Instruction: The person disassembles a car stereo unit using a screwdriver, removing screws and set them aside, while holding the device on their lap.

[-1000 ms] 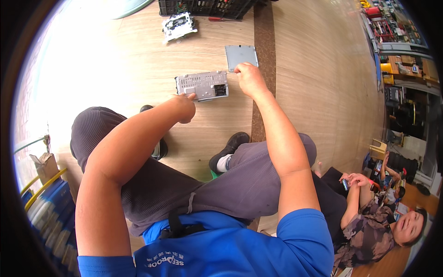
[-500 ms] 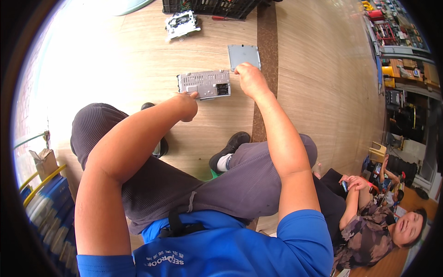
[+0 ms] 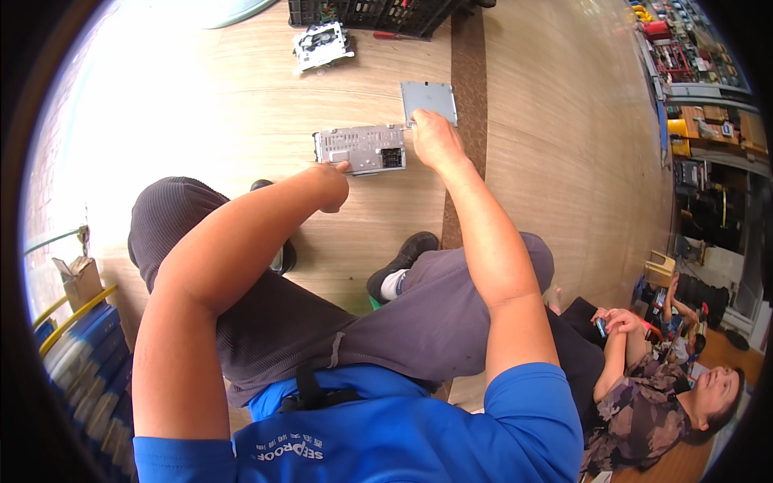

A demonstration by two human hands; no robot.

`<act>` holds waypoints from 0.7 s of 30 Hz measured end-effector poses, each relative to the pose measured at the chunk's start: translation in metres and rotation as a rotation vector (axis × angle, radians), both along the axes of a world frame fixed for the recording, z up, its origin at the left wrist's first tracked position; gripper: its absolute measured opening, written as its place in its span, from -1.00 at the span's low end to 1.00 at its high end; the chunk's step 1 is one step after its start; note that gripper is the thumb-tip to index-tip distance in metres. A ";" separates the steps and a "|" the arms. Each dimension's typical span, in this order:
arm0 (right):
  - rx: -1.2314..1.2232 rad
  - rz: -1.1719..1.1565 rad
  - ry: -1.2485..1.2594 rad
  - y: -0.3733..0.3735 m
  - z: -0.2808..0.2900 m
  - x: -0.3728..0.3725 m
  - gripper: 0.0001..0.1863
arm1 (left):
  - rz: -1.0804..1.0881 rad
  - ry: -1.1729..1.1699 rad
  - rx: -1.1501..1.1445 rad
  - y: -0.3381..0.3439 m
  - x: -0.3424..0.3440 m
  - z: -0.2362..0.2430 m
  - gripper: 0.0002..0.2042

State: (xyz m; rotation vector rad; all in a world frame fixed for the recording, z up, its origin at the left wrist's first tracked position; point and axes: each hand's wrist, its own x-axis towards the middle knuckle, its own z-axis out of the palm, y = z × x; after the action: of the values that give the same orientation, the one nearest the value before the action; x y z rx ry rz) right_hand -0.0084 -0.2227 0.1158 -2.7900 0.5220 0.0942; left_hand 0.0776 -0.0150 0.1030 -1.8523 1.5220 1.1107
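Note:
A silver metal car radio chassis (image 3: pixel 366 145), its face vented and fitted with a black connector socket, lies on the floor ahead of me. My left hand (image 3: pixel 332 185) grips its near left edge, one finger showing on the metal; the other fingers are mostly hidden. Just off the chassis's right end, my right hand (image 3: pixel 437 141) is closed in a pinch, and whatever sits between the fingers is too small to make out. Behind that hand lies a flat grey metal cover plate (image 3: pixel 428 98), its near edge partly covered by the fingers.
A white disc mechanism (image 3: pixel 321 46) rests farther off, near a black plastic crate (image 3: pixel 362 18) and a red-handled screwdriver (image 3: pixel 394 35). Blue boxes (image 3: pixel 84 362) stand at lower left. A person (image 3: pixel 644 394) sits at right, holding a phone-like object.
The view has shifted slightly, and my right hand appears a little closer to the chassis's right end. My left hand keeps its place on the chassis. The person at right has turned their head.

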 end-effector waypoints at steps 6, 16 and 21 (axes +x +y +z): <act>-0.036 -0.031 -0.043 0.004 -0.001 0.003 -0.73 | 0.003 0.022 -0.018 0.003 0.002 -0.012 -0.52; 0.033 0.032 -0.114 0.002 0.003 0.001 -0.71 | -0.024 0.034 -0.009 -0.001 0.003 -0.013 -0.55; 0.029 -0.073 0.051 0.004 0.011 0.005 -0.70 | -0.035 0.035 0.001 -0.001 0.003 -0.010 -0.54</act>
State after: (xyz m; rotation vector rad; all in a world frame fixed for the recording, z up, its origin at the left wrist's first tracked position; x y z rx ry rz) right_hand -0.0031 -0.2185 0.1266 -2.7435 0.6295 0.1556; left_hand 0.0807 -0.0158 0.0934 -1.8071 1.5673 1.1329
